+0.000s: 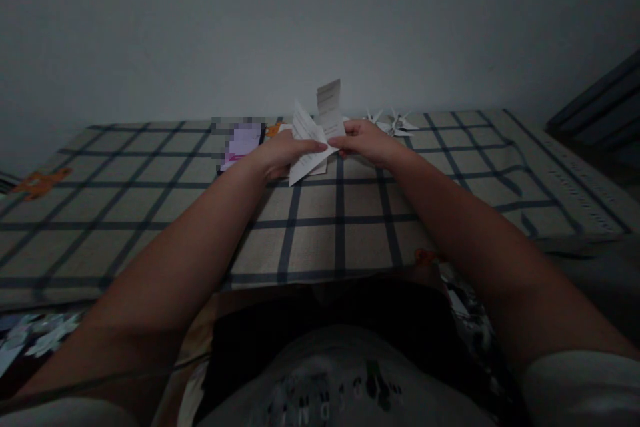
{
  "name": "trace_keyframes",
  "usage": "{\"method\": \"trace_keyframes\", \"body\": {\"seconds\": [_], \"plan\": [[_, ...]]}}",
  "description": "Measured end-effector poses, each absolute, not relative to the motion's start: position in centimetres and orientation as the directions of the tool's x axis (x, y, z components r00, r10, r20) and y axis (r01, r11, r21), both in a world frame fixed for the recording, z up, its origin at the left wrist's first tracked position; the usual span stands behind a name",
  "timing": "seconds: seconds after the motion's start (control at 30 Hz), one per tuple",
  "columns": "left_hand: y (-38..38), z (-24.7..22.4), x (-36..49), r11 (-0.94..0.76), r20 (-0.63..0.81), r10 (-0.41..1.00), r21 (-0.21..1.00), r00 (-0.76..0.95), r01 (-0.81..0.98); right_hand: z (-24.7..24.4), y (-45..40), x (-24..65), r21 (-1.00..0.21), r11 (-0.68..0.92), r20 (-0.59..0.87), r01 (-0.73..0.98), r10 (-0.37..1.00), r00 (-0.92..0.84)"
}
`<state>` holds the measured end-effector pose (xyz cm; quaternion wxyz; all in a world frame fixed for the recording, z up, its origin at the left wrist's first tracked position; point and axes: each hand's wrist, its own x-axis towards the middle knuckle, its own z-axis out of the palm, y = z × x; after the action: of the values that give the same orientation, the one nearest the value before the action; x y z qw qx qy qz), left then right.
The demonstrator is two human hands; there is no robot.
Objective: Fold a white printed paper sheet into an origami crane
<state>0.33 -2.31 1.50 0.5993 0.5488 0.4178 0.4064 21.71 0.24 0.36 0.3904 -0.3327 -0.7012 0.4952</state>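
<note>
The folded paper (pixel 311 155), carrying print, is showing near twelve o'clock, over the checked tabletop (pixel 315 227). The left hand (pixel 281 152) is keeping its grip clamped on the paper's seven-to-nine o'clock side; the right hand (pixel 367 141) is pinching the three o'clock side, its grip also closed on the paper. A lit phone (pixel 243 145) is lying at nine o'clock from the paper, while spiky white paper figures (pixel 400 123) are resting at two o'clock, just beyond the right hand.
</note>
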Motion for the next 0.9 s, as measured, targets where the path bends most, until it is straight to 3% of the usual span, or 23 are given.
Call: {"method": "trace_keyframes", "body": {"seconds": [0.2,0.53,0.9], "plan": [[-2.73,1.76,0.42,0.041,-0.027,0.943,0.998,0.331,-0.037,0.31,0.4,21.8,-0.963,0.257,0.183,0.08,0.842,-0.508],[-2.67,2.02,0.34,0.082,-0.081,0.962,0.997,0.261,0.007,0.25,0.42,21.42,-0.912,0.382,0.285,0.149,0.852,-0.439],[-2.45,1.68,0.34,0.081,-0.079,0.959,0.997,0.274,0.004,0.46,0.01,21.67,-0.955,0.279,0.193,0.098,0.84,-0.507]]}}
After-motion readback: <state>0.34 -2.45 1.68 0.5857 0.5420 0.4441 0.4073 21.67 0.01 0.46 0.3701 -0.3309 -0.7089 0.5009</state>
